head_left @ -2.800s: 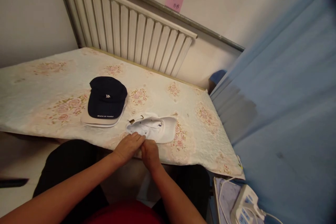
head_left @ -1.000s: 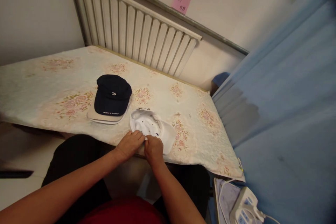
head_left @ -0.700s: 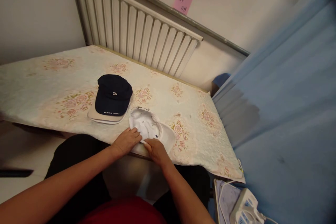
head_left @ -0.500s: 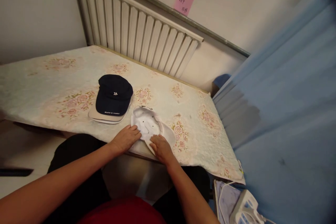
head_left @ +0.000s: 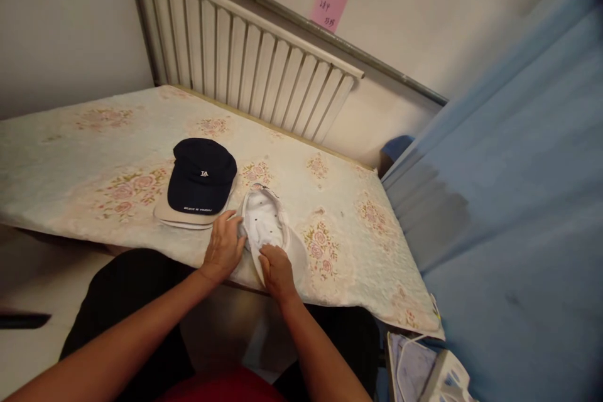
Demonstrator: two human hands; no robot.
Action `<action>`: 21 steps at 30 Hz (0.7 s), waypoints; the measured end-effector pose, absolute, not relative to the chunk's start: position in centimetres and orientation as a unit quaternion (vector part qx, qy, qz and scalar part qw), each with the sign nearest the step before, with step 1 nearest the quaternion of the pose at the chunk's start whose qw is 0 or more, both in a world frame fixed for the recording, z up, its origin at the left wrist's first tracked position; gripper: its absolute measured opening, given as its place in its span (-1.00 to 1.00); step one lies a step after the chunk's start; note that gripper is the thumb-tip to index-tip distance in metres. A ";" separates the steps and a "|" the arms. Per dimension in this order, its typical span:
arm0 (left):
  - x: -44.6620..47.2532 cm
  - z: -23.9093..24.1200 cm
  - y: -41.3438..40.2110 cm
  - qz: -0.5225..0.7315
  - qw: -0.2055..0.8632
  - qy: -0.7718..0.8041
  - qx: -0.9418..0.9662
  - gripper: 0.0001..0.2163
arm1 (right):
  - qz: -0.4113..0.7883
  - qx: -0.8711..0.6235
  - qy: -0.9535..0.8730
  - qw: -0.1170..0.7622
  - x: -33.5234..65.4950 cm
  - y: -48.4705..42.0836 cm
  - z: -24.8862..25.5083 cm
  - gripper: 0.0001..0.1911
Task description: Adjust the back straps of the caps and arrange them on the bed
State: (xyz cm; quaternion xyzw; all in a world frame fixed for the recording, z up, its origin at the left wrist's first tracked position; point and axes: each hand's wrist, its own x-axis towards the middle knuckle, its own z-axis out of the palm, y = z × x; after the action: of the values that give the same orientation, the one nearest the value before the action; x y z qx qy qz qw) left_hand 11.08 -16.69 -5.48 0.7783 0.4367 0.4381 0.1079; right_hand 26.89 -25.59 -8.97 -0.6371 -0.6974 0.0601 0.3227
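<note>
A white baseball cap (head_left: pixel 264 217) lies at the near side of the bed with its hollow inside facing up, its brim pointing down to the right. My right hand (head_left: pixel 277 270) pinches the cap's near rim, fingers curled over the edge. At the cap's left side is my left hand (head_left: pixel 225 244), its fingers bent against the outside of the crown and the thumb close to the rim. Just left of it, a navy cap (head_left: pixel 202 179) with small white lettering rests on a stack, and the pale brims of other caps (head_left: pixel 181 220) show beneath it.
The bed (head_left: pixel 348 251) has a floral quilted cover and runs along a slatted white headboard (head_left: pixel 245 50). A blue curtain (head_left: pixel 509 201) hangs at the right. A white power strip (head_left: pixel 445 377) with a cable sits low right. A pink note (head_left: pixel 330 6) is on the wall.
The white cap has turned and narrowed, with its sides drawn closer together. My left hand has shifted left and turned more upright at the cap's side. The stacked caps have stayed put.
</note>
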 end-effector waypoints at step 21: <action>16.3 -6.6 -19.7 0.307 0.316 0.531 0.723 -0.97 | 0.035 -0.658 -0.616 0.432 26.2 -26.2 -10.1 -0.68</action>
State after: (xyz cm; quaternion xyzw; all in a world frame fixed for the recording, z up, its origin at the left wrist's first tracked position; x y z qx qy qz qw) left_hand 16.30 -19.74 -6.58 0.7235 0.5313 0.3072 0.3161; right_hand 26.19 -26.22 -10.05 -0.6578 -0.6159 0.0352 0.4320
